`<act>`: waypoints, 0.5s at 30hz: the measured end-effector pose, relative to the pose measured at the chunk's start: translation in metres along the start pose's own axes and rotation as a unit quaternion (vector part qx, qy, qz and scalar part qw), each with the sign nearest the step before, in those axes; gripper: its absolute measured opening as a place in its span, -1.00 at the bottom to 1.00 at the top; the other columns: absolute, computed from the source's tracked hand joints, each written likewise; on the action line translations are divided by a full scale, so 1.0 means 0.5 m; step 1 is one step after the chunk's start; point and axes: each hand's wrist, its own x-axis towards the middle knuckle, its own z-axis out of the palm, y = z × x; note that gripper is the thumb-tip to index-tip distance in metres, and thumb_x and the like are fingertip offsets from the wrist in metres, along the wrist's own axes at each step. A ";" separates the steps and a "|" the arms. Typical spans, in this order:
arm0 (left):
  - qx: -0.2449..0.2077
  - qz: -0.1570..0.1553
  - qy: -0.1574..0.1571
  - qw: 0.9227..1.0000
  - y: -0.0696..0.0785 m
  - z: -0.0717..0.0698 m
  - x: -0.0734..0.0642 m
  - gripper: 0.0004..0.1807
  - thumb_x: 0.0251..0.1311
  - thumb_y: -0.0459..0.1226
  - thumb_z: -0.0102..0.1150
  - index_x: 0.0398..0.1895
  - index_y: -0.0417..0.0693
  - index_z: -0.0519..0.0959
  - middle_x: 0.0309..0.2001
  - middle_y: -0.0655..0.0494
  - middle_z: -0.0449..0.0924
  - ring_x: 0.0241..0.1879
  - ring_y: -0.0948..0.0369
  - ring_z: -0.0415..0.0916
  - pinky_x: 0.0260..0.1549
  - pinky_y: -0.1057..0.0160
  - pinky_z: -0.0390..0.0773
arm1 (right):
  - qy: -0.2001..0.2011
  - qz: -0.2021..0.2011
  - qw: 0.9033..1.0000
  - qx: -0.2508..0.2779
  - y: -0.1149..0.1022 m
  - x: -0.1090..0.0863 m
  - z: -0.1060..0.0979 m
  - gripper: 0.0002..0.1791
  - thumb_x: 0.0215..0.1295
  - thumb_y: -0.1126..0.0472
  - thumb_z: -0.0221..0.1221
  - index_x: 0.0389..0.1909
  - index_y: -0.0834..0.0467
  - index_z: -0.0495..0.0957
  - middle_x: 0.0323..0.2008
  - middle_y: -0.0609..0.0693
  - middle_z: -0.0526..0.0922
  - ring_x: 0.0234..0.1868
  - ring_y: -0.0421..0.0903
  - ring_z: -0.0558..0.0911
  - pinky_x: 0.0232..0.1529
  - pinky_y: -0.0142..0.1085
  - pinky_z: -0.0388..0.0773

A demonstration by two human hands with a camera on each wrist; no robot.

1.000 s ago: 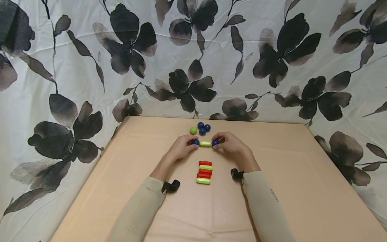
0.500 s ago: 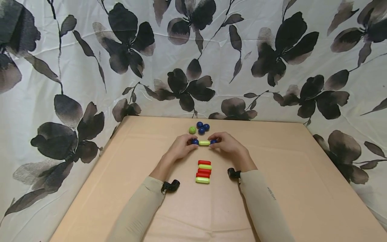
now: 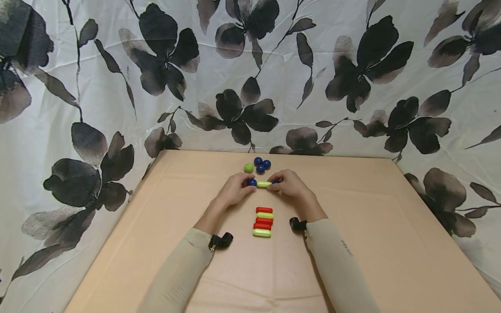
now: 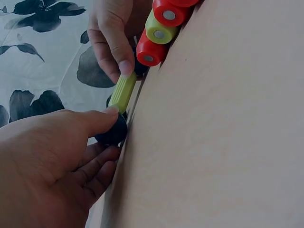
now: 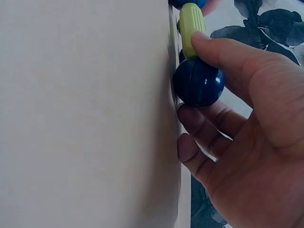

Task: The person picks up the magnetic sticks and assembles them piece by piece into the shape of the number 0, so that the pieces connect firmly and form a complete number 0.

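Note:
My left hand [image 3: 232,189] pinches a dark blue ball [image 3: 252,182] at the left end of a yellow-green magnetic rod [image 3: 263,184]. My right hand [image 3: 290,188] is at the rod's other end; in the right wrist view its thumb presses on the rod [image 5: 191,23], next to a second blue ball [image 5: 198,81]. The fingers curl behind that ball, and the index fingertip is hidden. Both balls touch the rod ends. In the left wrist view, the left thumb lies across the joint between ball [image 4: 112,133] and rod [image 4: 123,92].
Nearer the body lies a stack-like row of red and yellow-green rods [image 3: 263,221], with silver discs at their ends in the left wrist view. Behind the hands sit a green ball [image 3: 248,168] and several blue balls [image 3: 260,169]. A floral cloth [image 3: 305,87] hangs behind the tan table [image 3: 364,217].
My right hand moved left, bringing its blue ball against the rod's right end, and its thumb slid onto the rod. The left hand has stayed nearly still on its ball.

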 end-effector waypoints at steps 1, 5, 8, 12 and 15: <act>-0.001 -0.004 0.004 1.000 0.000 0.000 0.001 -0.53 0.38 -0.18 0.36 0.29 -0.12 0.60 -0.05 -0.02 0.61 -0.13 0.10 0.50 -0.08 0.13 0.54 | 0.002 -0.002 1.000 0.002 0.001 0.002 0.001 -0.79 0.31 0.15 0.43 -0.07 0.09 0.79 -0.23 0.03 0.69 -0.28 -0.04 0.54 -0.29 -0.30 0.49; -0.013 -0.024 0.040 0.999 0.000 0.000 0.004 -0.54 0.37 -0.13 0.37 0.27 -0.08 0.62 0.08 -0.03 0.49 -0.08 0.12 0.43 -0.09 0.18 0.48 | 0.008 -0.007 1.000 0.006 0.004 0.005 0.001 -0.79 0.31 0.16 0.43 -0.08 0.11 0.80 -0.25 0.03 0.70 -0.33 -0.08 0.56 -0.32 -0.32 0.49; -0.049 -0.020 0.087 0.995 0.008 -0.005 0.007 -0.63 0.38 -0.15 0.36 0.16 -0.09 0.66 0.05 -0.07 0.47 -0.11 0.12 0.41 -0.15 0.22 0.44 | 0.013 -0.011 1.000 0.005 0.007 0.008 0.000 -0.79 0.30 0.17 0.44 -0.08 0.11 0.80 -0.27 0.03 0.71 -0.34 -0.09 0.55 -0.32 -0.32 0.46; -0.102 0.025 0.091 0.990 0.035 -0.023 0.003 -0.75 0.40 -0.20 0.33 0.02 -0.15 0.68 -0.13 -0.02 0.59 -0.19 0.10 0.48 -0.23 0.23 0.50 | 0.015 -0.014 1.000 0.006 0.009 0.010 -0.002 -0.79 0.29 0.16 0.44 -0.09 0.11 0.81 -0.25 0.04 0.70 -0.27 -0.06 0.51 -0.28 -0.29 0.42; -0.104 0.047 0.008 0.993 0.056 -0.032 -0.005 -0.79 0.40 -0.17 0.33 -0.04 -0.09 0.72 -0.22 0.15 0.67 -0.21 0.14 0.53 -0.22 0.23 0.55 | 0.017 -0.011 1.000 0.008 0.010 0.010 -0.007 -0.79 0.30 0.15 0.44 -0.09 0.11 0.80 -0.23 0.04 0.69 -0.24 -0.04 0.51 -0.26 -0.28 0.43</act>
